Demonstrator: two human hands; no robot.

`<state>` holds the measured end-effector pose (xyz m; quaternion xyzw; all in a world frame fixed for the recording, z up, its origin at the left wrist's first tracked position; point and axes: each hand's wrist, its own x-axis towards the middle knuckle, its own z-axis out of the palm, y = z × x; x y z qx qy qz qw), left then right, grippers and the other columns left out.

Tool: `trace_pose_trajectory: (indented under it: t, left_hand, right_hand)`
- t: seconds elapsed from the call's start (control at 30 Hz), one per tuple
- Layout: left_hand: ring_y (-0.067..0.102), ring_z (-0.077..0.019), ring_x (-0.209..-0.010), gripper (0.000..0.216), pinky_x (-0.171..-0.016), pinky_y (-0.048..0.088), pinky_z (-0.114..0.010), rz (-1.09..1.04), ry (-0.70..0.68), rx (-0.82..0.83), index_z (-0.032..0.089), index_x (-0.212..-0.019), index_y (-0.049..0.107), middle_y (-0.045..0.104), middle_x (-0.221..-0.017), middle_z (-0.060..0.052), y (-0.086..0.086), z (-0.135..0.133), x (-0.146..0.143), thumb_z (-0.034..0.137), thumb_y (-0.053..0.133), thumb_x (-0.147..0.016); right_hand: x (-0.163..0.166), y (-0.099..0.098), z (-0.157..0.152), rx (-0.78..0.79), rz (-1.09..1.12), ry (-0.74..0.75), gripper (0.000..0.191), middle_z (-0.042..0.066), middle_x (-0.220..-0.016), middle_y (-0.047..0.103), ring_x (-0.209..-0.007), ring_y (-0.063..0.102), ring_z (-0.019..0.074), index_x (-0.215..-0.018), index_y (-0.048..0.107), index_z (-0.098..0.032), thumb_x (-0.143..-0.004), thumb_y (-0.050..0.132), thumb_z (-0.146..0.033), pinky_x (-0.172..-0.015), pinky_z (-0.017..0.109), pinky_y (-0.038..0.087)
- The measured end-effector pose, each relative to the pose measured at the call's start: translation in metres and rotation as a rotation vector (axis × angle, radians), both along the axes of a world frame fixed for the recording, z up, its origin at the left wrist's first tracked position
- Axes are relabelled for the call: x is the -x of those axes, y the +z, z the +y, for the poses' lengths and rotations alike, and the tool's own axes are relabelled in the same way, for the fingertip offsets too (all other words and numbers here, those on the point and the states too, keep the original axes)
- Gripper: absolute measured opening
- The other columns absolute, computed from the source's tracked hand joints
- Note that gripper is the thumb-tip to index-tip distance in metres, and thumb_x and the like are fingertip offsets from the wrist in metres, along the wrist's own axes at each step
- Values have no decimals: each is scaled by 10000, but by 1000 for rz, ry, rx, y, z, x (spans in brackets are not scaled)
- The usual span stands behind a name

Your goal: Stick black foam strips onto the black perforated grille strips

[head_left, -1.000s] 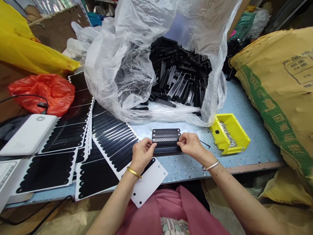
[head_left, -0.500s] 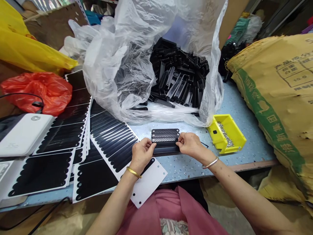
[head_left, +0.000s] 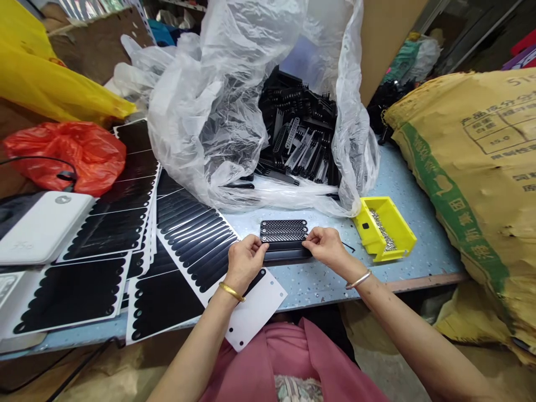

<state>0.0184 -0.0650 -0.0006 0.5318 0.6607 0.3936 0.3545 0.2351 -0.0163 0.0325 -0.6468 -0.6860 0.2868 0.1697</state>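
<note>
My left hand (head_left: pixel 244 258) pinches the left end of a smooth black strip (head_left: pixel 285 245), thumb and fingers pressed together. At the strip's right end my right hand (head_left: pixel 328 249) pinches in the same way. The strip lies just in front of several black mesh-patterned bars (head_left: pixel 283 230) with small round fasteners at their ends. Nearer me, a smooth black bar (head_left: pixel 287 255) lies along the same row. To the left, a sheet of black round-ended strips (head_left: pixel 196 240) rests on white backing. A mostly bare white backing sheet (head_left: pixel 255 312) overhangs the table edge by my left wrist.
A clear plastic bag (head_left: pixel 184 128) holding many black toothed parts (head_left: pixel 299 134) stands behind my hands. A yellow bin (head_left: pixel 402 234) of small metal pieces sits at right, beside a large printed sack (head_left: pixel 473 167). A white power bank (head_left: pixel 44 226) and red bag (head_left: pixel 71 156) are at left.
Both hands keep their pinch and have hardly moved. The right side of the plastic bag's opening has sagged inward over the toothed parts. The view has shifted slightly.
</note>
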Motion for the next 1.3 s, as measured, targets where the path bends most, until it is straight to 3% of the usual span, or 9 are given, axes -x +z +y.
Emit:
trace_pose_trajectory:
  t: [0.2, 0.57, 0.67, 0.8, 0.87, 1.13, 1.3]
  left_hand:
    - [508, -117, -455, 211, -488, 392, -222, 17, -2, -3, 193, -664, 582, 527, -481, 35, 1, 0, 0, 376, 595, -768]
    - [519, -118, -456, 210, -484, 390, -221, 10, -9, 6, 195, -655, 575, 527, -484, 36, 1, 1, 1, 373, 596, -766]
    - [523, -121, -461, 207, -491, 399, -224, 9, -13, 3, 195, -665, 584, 540, -495, 32, 0, 1, 1, 375, 595, -766]
    - [521, -123, -463, 207, -489, 400, -225, 19, -8, -3, 196, -656, 586, 542, -490, 30, 1, 1, 1, 373, 596, -763]
    - [522, -123, -464, 208, -491, 402, -225, 18, -7, -3, 197, -655, 588, 542, -487, 31, 1, 1, 1, 376, 597, -761]
    - [534, -126, -469, 206, -490, 395, -222, 24, -11, -17, 199, -651, 585, 555, -489, 29, -2, 2, 2, 378, 597, -753]
    - [521, -124, -475, 213, -493, 383, -222, 19, -10, -23, 197, -652, 587, 560, -496, 27, -3, 3, 1, 387, 600, -747]
  right_hand:
    - [0, -4, 10, 78, -76, 9, 108, -8, -503, 623, -490, 557, 132, -570, 629, -178, -645, 708, -173, -474, 225, 359]
    - [-2, 6, 6, -23, -152, 73, 93, 5, -557, 668, -531, 581, 139, -600, 684, -190, -672, 732, -223, -519, 241, 376]
    - [-3, 10, 5, 8, -61, 55, 97, 0, -520, 646, -505, 565, 137, -581, 681, -184, -658, 729, -218, -508, 243, 376]
    - [-5, 11, 7, 227, 194, -61, 119, -30, -415, 562, -382, 493, 116, -566, 647, -168, -646, 712, -227, -418, 233, 351]
    - [-5, 11, 8, 240, 200, -100, 137, -39, -397, 538, -369, 471, 110, -553, 633, -168, -631, 723, -234, -406, 231, 336]
    - [4, 22, 8, 29, -372, 129, 124, 28, -652, 706, -620, 612, 164, -656, 711, -194, -719, 702, -300, -537, 253, 355]
    - [6, 33, 11, -6, -535, 260, 174, 26, -669, 706, -669, 625, 176, -667, 711, -220, -773, 670, -351, -535, 264, 312]
